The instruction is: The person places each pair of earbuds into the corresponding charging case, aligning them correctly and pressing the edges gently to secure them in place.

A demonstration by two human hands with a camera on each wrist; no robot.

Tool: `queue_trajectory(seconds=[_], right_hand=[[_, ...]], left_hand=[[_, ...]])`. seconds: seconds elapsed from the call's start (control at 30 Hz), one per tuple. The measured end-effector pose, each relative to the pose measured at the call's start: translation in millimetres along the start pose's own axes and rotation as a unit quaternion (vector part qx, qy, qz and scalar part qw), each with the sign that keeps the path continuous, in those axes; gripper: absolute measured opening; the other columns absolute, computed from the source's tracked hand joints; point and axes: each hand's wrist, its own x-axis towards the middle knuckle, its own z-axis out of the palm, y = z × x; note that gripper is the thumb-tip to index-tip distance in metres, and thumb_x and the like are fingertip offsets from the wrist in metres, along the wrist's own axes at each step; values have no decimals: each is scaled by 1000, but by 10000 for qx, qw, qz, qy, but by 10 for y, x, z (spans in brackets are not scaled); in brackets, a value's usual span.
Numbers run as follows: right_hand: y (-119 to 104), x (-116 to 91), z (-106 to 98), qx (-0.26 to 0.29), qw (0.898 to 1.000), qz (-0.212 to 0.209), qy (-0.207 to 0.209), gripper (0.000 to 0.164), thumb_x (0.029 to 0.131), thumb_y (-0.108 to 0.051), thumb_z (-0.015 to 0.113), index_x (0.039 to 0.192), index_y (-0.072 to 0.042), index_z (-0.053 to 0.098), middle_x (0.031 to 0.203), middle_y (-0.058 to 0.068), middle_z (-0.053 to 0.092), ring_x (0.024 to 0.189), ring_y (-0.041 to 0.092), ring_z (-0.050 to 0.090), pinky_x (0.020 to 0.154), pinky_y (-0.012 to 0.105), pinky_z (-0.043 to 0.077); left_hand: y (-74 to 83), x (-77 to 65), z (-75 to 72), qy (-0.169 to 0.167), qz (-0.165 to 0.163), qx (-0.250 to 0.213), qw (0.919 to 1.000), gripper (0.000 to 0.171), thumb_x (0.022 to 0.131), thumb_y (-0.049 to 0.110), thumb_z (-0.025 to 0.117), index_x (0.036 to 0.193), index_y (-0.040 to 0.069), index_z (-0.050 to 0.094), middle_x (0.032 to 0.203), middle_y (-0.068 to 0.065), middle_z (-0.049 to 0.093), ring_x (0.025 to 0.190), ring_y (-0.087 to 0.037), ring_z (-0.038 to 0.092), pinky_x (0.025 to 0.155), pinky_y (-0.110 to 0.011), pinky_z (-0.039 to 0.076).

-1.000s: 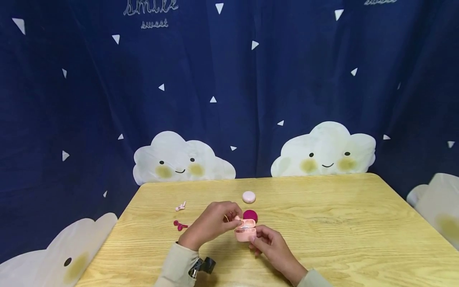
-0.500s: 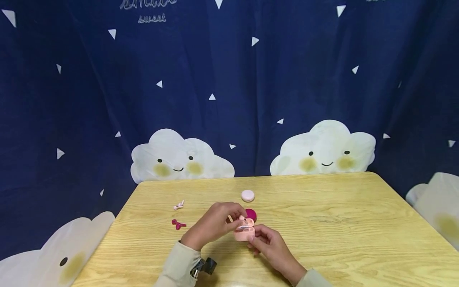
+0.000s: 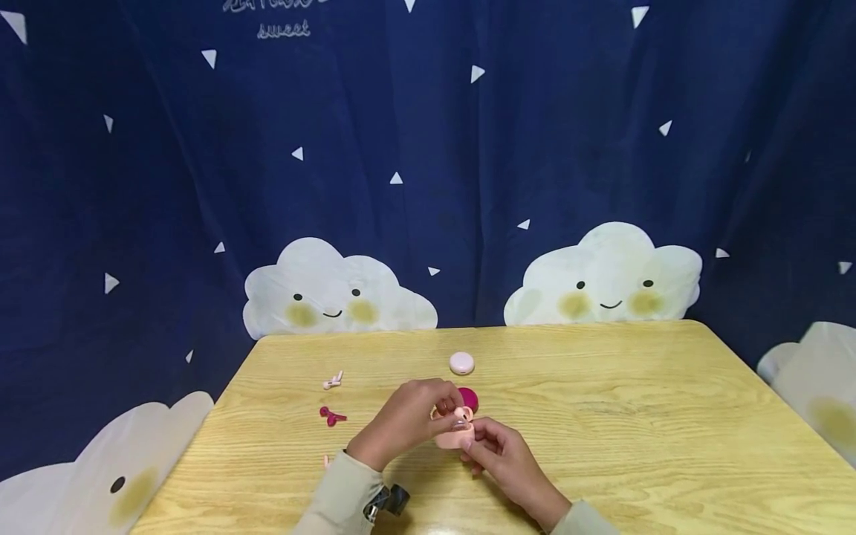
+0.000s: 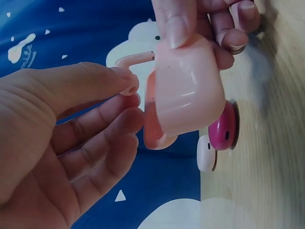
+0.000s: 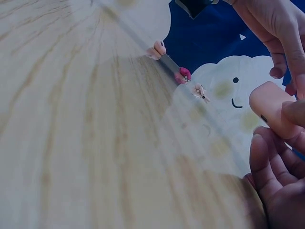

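A peach earbud [image 4: 129, 83] is pinched between the thumb and fingers of my left hand [image 3: 404, 417]. Its stem points at the mouth of a peach charging case [image 4: 190, 88]. My right hand [image 3: 508, 459] grips that case [image 3: 451, 438] above the table, its lid flipped back. In the right wrist view, the underside and small port of the case [image 5: 271, 107] show. The inside of the case is mostly hidden behind my left fingers in the head view.
Behind the hands lie a magenta round case [image 3: 469, 399] and a pale pink one [image 3: 461, 362]. On the left are pale pink earbuds [image 3: 333, 380], magenta earbuds [image 3: 332, 416] and a peach earbud [image 3: 326, 461] partly covered by my sleeve. A dark curtain [image 3: 428, 148] hangs behind the table.
My left hand has shifted slightly right, bringing the earbud over the case opening. A peach earbud now shows beside my left sleeve. My right hand keeps its hold on the case.
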Motion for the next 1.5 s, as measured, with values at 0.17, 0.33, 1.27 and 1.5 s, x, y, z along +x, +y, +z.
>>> queue_trajectory(seconds=[0.17,0.33,1.27,1.5], right_hand=[[6,0,-4,23,10000,-17,26,30,95,-13,61,114,10,57,95,32,60,77,16,64,61,30,55],[17,0,-3,14,10000,6,6,30,95,-13,61,113,9,57,96,33,60,77,16,65,61,30,55],[-33,-6,-14,8,9997,234,-62,32,96,-18,61,118,4,58,97,26,62,76,16,62,63,31,55],[-44,-4,-9,35,9997,228,-57,33,95,-18,61,120,5,57,101,27,61,77,17,63,63,31,55]], left_hand=[[11,16,45,-2,175,329,9993,10,84,20,76,90,18,69,77,11,61,69,-1,56,64,-13,44],[6,17,79,-4,393,578,9976,10,84,18,76,90,17,69,75,10,61,68,0,55,63,-12,43],[-7,10,106,-215,171,235,9993,9,83,11,76,89,13,69,77,9,66,69,3,58,63,-8,44],[-9,9,115,-218,150,248,9993,8,83,11,76,89,13,70,77,9,66,70,3,58,64,-8,44]])
